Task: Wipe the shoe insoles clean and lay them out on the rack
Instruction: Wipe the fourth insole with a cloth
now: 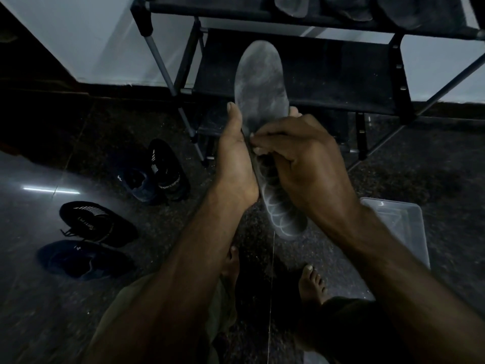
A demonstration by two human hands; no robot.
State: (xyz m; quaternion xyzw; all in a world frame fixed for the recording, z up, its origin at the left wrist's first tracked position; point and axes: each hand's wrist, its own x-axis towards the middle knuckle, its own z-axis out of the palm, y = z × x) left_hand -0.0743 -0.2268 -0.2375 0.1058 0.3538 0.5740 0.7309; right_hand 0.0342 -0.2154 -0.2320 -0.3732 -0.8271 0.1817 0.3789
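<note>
While left hand [236, 164] cradled insole [259, 85] from side, thumb up along its edge, right hand [296, 158] curled over its middle, pinching something small against it; cannot tell what. Insole was held in air before black rack [341, 74]. More insoles [291, 5] lay on upper shelf. Shoes [157, 172] stood on floor [78, 122] at left.

Dark floor [78, 143], four shoes [168, 170], seemingly plastic tub [401, 222]

Rack shelf [328, 72] bare ahead; shoes [157, 172] left, bin [404, 222] right.
</note>
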